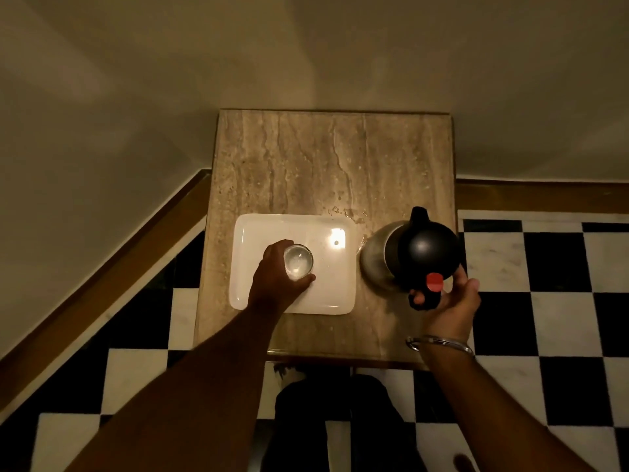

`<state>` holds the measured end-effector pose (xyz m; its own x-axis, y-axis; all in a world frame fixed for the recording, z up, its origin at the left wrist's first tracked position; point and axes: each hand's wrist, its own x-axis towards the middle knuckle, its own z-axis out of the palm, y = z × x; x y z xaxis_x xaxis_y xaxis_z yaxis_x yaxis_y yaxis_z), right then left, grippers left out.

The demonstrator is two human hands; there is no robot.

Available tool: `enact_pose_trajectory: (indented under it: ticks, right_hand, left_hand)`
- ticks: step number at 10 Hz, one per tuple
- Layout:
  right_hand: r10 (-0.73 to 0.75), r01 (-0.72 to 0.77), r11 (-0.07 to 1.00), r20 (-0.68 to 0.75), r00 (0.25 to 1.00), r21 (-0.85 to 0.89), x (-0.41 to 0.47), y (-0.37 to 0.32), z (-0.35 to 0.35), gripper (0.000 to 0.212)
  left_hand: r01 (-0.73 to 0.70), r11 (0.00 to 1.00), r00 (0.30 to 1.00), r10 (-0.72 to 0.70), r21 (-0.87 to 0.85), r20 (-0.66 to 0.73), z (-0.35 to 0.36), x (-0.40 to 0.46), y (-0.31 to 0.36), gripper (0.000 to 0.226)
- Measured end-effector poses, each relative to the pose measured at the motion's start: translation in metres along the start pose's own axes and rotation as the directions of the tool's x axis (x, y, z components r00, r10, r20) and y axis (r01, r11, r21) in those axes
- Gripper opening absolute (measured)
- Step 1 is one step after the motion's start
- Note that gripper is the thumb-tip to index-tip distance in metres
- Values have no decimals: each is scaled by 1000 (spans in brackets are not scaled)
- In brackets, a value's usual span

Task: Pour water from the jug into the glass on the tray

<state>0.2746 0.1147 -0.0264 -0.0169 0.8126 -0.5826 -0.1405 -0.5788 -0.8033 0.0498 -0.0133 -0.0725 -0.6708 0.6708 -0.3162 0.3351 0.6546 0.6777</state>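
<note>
The left grip (277,279) wraps its fingers and thumb around a small clear drinking glass (298,262), pinching it from the near-left side. The glass stands upright, round-rimmed, with a pale shine inside; whether it holds water cannot be told. Beneath it lies a white glossy rectangular tray with rounded corners (326,294), the glass sitting left of its middle.

The right grip (449,303) curls around the black handle of a jug with a brushed-metal body and a domed matte black lid (422,252). A red button (434,281) sits just above that grip's fingers, and the spout points away from it. The jug stands just right of the tray.

Both rest on a beige veined stone desk (306,158), with small wet droplets beyond the tray. A thin metal bangle (439,342) circles the right wrist. Black-and-white checkered floor (551,301) surrounds the desk.
</note>
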Motion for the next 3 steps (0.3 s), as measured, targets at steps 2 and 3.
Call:
enact_pose_trajectory:
  ticks: [2,3]
  right_hand:
    - [29,-40,848,-29,999,-528,-3,-21,-3,56]
    - [-74,80,596,45,996,-799,-24,-49,1,75]
  left_hand:
    - [84,980,989,-105,180,106,-24,-9,10,124]
    - [28,928,993,-70,371,100,-50,-18,24,135]
